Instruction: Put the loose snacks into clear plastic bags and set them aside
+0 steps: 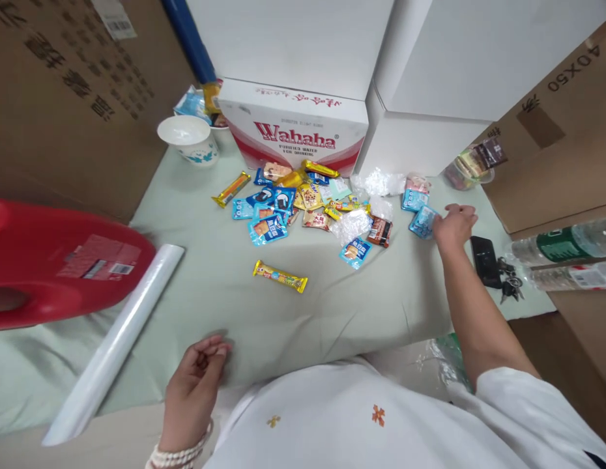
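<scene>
My left hand [200, 374] rests near the front edge of the cloth-covered table, fingers curled in and thumb against them, with nothing visible in it. My right hand [453, 228] is at the right side of the table, fingers partly spread. Its thumb side is right beside a light-blue snack packet [423, 222], touching or nearly so. Another blue packet [415, 199] and a pink one [418, 183] lie just behind. A yellow snack bar [280, 276] lies alone in front of a mixed pile of wrapped snacks [313, 195].
A Wahaha carton [296, 127] and white boxes stand behind the pile. At left are a paper cup [189, 139], a red jug [63, 260] and a white roll [117, 339]. A phone [485, 261], keys [511, 280], plastic bottles [567, 244] and a clear tub [472, 170] are at right.
</scene>
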A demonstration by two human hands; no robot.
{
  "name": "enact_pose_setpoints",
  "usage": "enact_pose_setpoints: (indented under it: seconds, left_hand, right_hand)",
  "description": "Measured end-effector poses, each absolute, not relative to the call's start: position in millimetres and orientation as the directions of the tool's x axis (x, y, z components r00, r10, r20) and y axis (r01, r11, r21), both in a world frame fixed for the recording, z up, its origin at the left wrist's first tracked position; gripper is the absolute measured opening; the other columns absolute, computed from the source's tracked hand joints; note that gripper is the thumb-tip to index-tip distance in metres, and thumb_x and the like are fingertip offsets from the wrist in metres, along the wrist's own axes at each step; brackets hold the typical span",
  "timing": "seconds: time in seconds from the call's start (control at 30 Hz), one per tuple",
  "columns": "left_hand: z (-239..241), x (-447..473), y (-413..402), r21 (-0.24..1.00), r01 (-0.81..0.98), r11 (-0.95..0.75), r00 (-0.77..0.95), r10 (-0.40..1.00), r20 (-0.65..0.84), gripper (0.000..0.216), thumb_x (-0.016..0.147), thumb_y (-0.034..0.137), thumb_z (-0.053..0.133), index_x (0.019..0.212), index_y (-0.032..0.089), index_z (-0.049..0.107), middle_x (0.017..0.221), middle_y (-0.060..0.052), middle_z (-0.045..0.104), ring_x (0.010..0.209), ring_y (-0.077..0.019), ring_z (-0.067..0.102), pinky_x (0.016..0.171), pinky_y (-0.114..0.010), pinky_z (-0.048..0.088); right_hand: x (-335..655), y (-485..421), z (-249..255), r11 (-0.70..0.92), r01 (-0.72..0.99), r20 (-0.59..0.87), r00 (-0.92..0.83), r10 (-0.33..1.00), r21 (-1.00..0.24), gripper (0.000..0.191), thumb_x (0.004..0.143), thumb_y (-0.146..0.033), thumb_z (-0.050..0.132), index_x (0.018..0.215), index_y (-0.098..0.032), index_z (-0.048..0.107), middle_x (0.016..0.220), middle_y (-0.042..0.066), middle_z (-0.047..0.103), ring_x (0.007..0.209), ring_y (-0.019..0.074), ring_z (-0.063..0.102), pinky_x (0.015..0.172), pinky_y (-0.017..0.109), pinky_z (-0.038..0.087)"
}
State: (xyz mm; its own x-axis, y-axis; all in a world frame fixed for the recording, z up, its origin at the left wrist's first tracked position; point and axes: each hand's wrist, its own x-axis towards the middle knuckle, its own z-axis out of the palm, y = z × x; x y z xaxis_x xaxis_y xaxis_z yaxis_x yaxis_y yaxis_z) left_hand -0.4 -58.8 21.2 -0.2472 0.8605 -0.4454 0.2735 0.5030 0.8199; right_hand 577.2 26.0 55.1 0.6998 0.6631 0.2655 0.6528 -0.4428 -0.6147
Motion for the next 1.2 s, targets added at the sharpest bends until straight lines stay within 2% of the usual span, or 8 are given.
enact_pose_setpoints:
  seconds: [0.13, 0.37, 0.47, 0.57, 0.7, 0.9, 1.07, 1.2]
  left_hand:
    - [20.6, -6.2, -61.5, 0.822, 0.27, 0.502, -0.238, 0.862, -0.448, 0.061, 0.061, 0.063, 0.079, 0.101, 0.019, 0.067, 0.088, -0.006, 0.074, 0.071, -0.0184, 0.061, 0.054, -0.026, 0.046]
    - [24.4, -8.3, -65.7, 0.823, 0.381, 0.422, -0.152, 0.906, -0.395, 0.059, 0.067, 0.068, 0.074, 0.097, 0.018, 0.07, 0.087, -0.007, 0.074, 0.071, -0.0205, 0.063, 0.056, -0.029, 0.047]
    - [27.3, -7.3, -71.4, 0.849, 0.344, 0.402, -0.123, 0.915, -0.383, 0.055, 0.069, 0.066, 0.074, 0.096, 0.019, 0.071, 0.086, -0.006, 0.073, 0.067, -0.0181, 0.06, 0.056, -0.028, 0.046]
    - [28.3, 1.2, -71.7, 0.878, 0.239, 0.416, -0.062, 0.908, -0.413, 0.05, 0.072, 0.062, 0.075, 0.096, 0.019, 0.07, 0.083, -0.004, 0.071, 0.058, -0.0126, 0.05, 0.052, -0.026, 0.041]
    - [31.7, 24.5, -59.5, 0.894, 0.168, 0.416, 0.071, 0.899, -0.432, 0.044, 0.076, 0.058, 0.074, 0.095, 0.019, 0.07, 0.082, -0.004, 0.07, 0.058, -0.0118, 0.049, 0.052, -0.024, 0.04]
    - [33.4, 46.2, -46.4, 0.918, 0.203, 0.34, 0.155, 0.915, -0.373, 0.038, 0.077, 0.054, 0.072, 0.092, 0.019, 0.07, 0.081, -0.003, 0.07, 0.06, -0.0116, 0.049, 0.054, -0.023, 0.037]
    - [27.4, 42.3, -54.2, 0.903, 0.172, 0.394, 0.137, 0.898, -0.418, 0.039, 0.075, 0.053, 0.073, 0.093, 0.018, 0.069, 0.08, -0.002, 0.068, 0.056, -0.0094, 0.043, 0.052, -0.023, 0.036]
    - [28.1, 30.2, -61.9, 0.901, 0.136, 0.412, 0.11, 0.897, -0.427, 0.039, 0.076, 0.053, 0.075, 0.093, 0.018, 0.069, 0.08, -0.002, 0.067, 0.058, -0.0091, 0.043, 0.052, -0.022, 0.035]
  right_hand:
    - [514.5, 41.6, 58.0, -0.26, 0.809, 0.293, 0.46, 0.838, -0.527, 0.017, 0.094, -0.025, 0.054, 0.098, -0.016, 0.069, 0.102, 0.01, 0.062, 0.092, 0.0193, 0.057, 0.088, 0.034, 0.045]
    - [401.9, 66.1, 36.2, -0.223, 0.924, -0.03, 0.225, 0.974, -0.311, 0.014, 0.091, -0.031, 0.065, 0.096, -0.019, 0.07, 0.103, 0.012, 0.071, 0.095, 0.0241, 0.062, 0.075, 0.029, 0.041]
    - [398.2, 56.1, 35.1, -0.141, 0.835, 0.092, 0.223, 0.971, -0.532, 0.014, 0.093, -0.024, 0.056, 0.088, -0.019, 0.068, 0.094, 0.009, 0.071, 0.092, 0.0221, 0.062, 0.078, 0.03, 0.043]
    - [400.1, 36.1, 33.9, -0.068, 0.486, 0.103, 0.317, 0.943, -0.871, 0.021, 0.091, -0.041, 0.058, 0.088, -0.021, 0.062, 0.086, 0.004, 0.069, 0.074, 0.0171, 0.058, 0.067, 0.028, 0.044]
    - [395.5, 15.1, 27.4, -0.156, 0.16, -0.079, 0.405, 0.911, -0.975, 0.031, 0.084, -0.053, 0.064, 0.085, -0.022, 0.057, 0.08, 0.001, 0.066, 0.059, 0.0131, 0.048, 0.056, 0.026, 0.039]
    - [374.3, 34.0, 25.1, -0.098, 0.686, 0.153, 0.296, 0.943, -0.721, 0.017, 0.091, -0.033, 0.054, 0.091, -0.02, 0.065, 0.088, 0.006, 0.068, 0.083, 0.0209, 0.061, 0.076, 0.031, 0.046]
    - [347.0, 69.9, 21.3, -0.085, 0.915, -0.063, 0.065, 0.996, -0.394, 0.023, 0.092, -0.024, 0.058, 0.111, -0.018, 0.069, 0.122, 0.016, 0.066, 0.096, 0.0261, 0.064, 0.076, 0.033, 0.046]
    - [342.2, 50.3, 17.3, -0.118, 0.83, -0.03, 0.121, 0.992, -0.545, 0.019, 0.096, -0.026, 0.054, 0.099, -0.017, 0.07, 0.099, 0.012, 0.07, 0.091, 0.025, 0.064, 0.078, 0.033, 0.046]
